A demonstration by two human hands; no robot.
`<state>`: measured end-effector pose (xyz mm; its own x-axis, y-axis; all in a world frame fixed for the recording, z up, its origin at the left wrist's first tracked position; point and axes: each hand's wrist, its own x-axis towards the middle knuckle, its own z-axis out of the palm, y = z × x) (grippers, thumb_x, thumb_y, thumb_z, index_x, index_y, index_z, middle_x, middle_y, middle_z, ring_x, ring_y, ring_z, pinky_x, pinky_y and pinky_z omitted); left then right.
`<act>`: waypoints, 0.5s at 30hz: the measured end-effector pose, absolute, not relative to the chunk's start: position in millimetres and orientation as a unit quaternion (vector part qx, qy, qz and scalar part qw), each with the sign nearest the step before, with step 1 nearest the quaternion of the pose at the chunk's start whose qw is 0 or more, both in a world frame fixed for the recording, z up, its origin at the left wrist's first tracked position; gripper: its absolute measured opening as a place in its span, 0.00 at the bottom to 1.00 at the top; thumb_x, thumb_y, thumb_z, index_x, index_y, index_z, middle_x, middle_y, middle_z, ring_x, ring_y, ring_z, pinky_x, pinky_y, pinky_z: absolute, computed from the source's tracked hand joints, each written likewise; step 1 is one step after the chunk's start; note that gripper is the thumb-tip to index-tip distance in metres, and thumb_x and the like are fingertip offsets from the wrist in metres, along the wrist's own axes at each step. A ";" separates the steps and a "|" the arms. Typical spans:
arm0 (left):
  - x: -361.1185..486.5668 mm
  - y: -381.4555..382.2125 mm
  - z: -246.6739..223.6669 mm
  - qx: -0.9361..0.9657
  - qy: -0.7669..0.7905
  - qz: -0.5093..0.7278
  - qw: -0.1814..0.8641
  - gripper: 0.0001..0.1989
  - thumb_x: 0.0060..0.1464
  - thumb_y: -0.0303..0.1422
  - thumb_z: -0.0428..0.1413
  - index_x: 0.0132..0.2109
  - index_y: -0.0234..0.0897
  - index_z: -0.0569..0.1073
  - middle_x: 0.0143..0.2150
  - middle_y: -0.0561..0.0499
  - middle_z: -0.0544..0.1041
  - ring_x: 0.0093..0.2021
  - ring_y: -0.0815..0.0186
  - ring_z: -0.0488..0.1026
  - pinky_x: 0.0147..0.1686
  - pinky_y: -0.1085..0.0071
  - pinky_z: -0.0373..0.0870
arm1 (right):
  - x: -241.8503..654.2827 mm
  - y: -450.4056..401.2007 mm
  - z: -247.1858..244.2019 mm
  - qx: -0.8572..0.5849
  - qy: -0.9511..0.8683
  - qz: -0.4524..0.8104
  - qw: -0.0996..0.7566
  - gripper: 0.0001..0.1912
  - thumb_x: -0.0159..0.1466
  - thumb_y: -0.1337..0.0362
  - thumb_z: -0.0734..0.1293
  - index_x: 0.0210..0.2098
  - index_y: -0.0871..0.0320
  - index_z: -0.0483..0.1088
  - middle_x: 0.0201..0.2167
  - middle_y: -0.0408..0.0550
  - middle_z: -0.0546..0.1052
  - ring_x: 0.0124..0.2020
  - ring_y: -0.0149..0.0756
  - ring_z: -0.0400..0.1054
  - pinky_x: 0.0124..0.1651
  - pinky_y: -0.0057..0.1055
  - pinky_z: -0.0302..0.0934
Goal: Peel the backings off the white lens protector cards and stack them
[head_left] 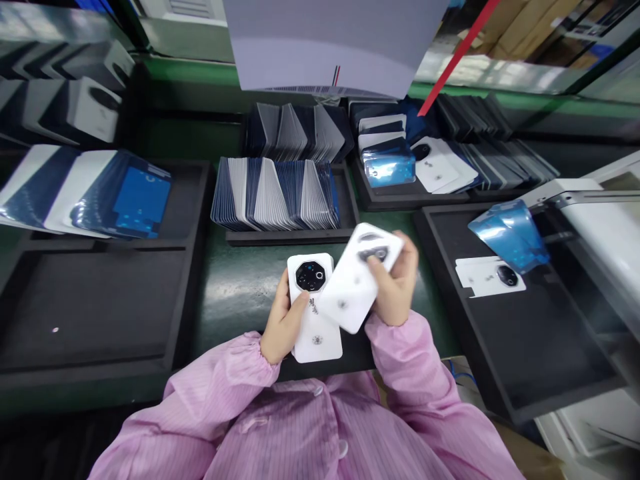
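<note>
My left hand (pixel 285 321) is closed around the left edge of a white phone back cover (pixel 320 333) with a black camera area near its top and dark markings below. Its thumb lies on the front, and at least one more panel seems to sit behind it. In my right hand (pixel 399 283) is a second white phone back cover (pixel 350 287), tilted and smeared by motion. The right thumb presses near its dark camera patch. This second cover overlaps the right side of the first; whether they touch I cannot tell.
Ahead stands a black tray (pixel 295 237) packed with upright dark and white panels (pixel 275 193). Left is a divided black tray (pixel 100 300) with blue-filmed panels (pixel 143 200). On the right tray (pixel 540 353) lie white covers (pixel 480 277) and blue film (pixel 513 233). A white sheet (pixel 330 47) hangs at the back.
</note>
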<state>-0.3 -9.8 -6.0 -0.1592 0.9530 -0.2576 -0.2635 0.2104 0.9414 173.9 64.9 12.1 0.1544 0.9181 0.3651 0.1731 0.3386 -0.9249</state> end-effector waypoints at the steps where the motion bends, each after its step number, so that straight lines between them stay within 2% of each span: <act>1: -0.8 -9.5 -5.9 0.314 0.542 0.541 0.561 0.32 0.57 0.41 0.56 0.65 0.42 0.57 0.62 0.44 0.69 0.58 0.56 0.70 0.54 0.62 0.70 | 182.1 70.6 12.1 -0.491 -0.546 0.299 0.610 0.33 0.62 0.62 0.67 0.63 0.51 0.50 0.55 0.55 0.69 0.52 0.46 0.70 0.51 0.45 0.69; 3: -1.6 -9.1 -5.5 0.299 0.545 0.539 0.568 0.32 0.57 0.41 0.55 0.66 0.43 0.56 0.58 0.44 0.72 0.51 0.57 0.74 0.48 0.62 0.73 | 198.1 81.4 10.3 -0.509 -0.538 0.274 0.614 0.34 0.61 0.63 0.68 0.62 0.52 0.50 0.53 0.56 0.70 0.52 0.46 0.71 0.51 0.45 0.69; 5: -2.1 -9.2 -5.0 0.294 0.543 0.543 0.570 0.31 0.57 0.41 0.54 0.66 0.44 0.55 0.57 0.44 0.73 0.49 0.58 0.75 0.45 0.62 0.74 | 209.3 88.9 5.2 -0.525 -0.559 0.269 0.583 0.32 0.59 0.63 0.70 0.59 0.53 0.55 0.49 0.55 0.72 0.49 0.45 0.72 0.49 0.43 0.69; 8: -2.1 -9.9 -4.2 0.308 0.539 0.554 0.555 0.31 0.58 0.40 0.55 0.66 0.44 0.56 0.61 0.44 0.69 0.55 0.56 0.71 0.50 0.61 0.72 | 209.4 91.1 -8.2 -0.547 -0.629 0.276 0.479 0.29 0.56 0.63 0.71 0.55 0.54 0.60 0.41 0.50 0.75 0.38 0.41 0.74 0.41 0.39 0.71; 10: -1.9 -10.6 -3.9 0.320 0.537 0.552 0.552 0.32 0.58 0.41 0.54 0.66 0.43 0.55 0.63 0.44 0.67 0.58 0.55 0.69 0.53 0.61 0.70 | 199.4 87.7 -17.1 -0.562 -0.685 0.255 0.386 0.26 0.54 0.63 0.72 0.51 0.55 0.63 0.37 0.48 0.75 0.36 0.41 0.72 0.40 0.41 0.70; 12: -1.7 -11.4 -3.8 0.334 0.533 0.549 0.550 0.32 0.58 0.41 0.54 0.66 0.44 0.54 0.64 0.44 0.65 0.59 0.55 0.68 0.53 0.61 0.70 | 186.2 83.0 -21.5 -0.575 -0.725 0.201 0.322 0.24 0.52 0.62 0.74 0.46 0.56 0.67 0.39 0.52 0.74 0.40 0.47 0.70 0.44 0.48 0.68; 15: -1.9 -12.1 -4.3 0.361 0.533 0.544 0.539 0.31 0.60 0.42 0.52 0.67 0.45 0.53 0.65 0.44 0.64 0.61 0.56 0.67 0.55 0.61 0.69 | 170.3 75.5 -15.0 -0.569 -0.743 0.116 0.334 0.20 0.53 0.62 0.74 0.44 0.57 0.69 0.47 0.58 0.70 0.50 0.55 0.65 0.51 0.56 0.63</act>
